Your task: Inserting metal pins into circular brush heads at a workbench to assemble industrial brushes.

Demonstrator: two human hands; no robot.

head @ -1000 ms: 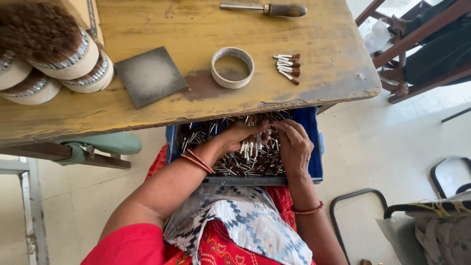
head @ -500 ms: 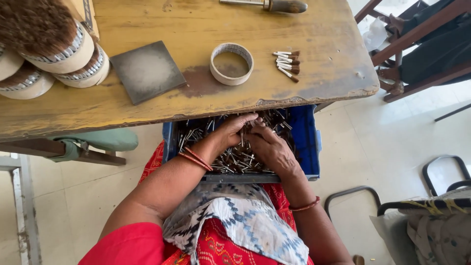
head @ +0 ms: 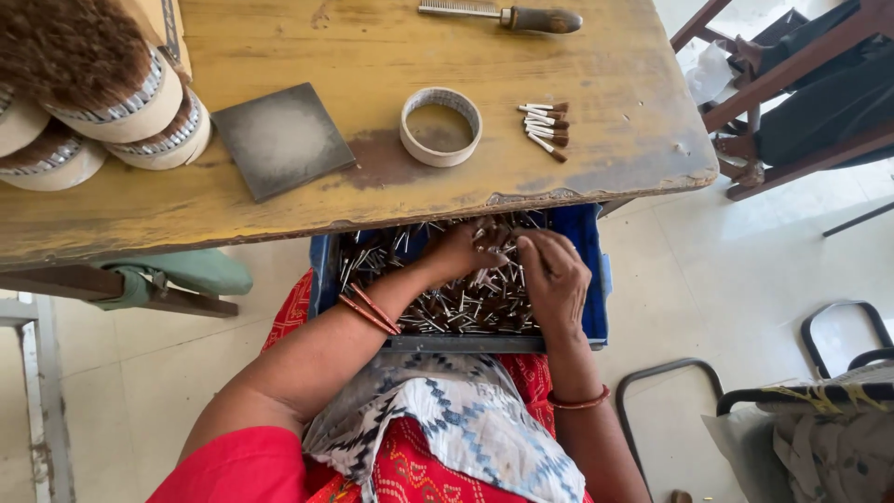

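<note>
Worn yellow table (head: 372,200). Far left on it, round brush heads (head: 88,88) stacked with dark bristles up. Right of them a flat grey square tile (head: 279,138), then a white ring (head: 440,126). Small row of brown-tipped pins (head: 545,126) further right. Wooden-handled comb (head: 507,15) at far edge. Chairs (head: 792,93) far right.

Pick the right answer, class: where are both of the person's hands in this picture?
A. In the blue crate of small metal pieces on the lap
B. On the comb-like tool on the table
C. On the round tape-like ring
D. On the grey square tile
A: the left hand and right hand are both down among the small metal pieces in the blue crate, below the table edge.
</note>
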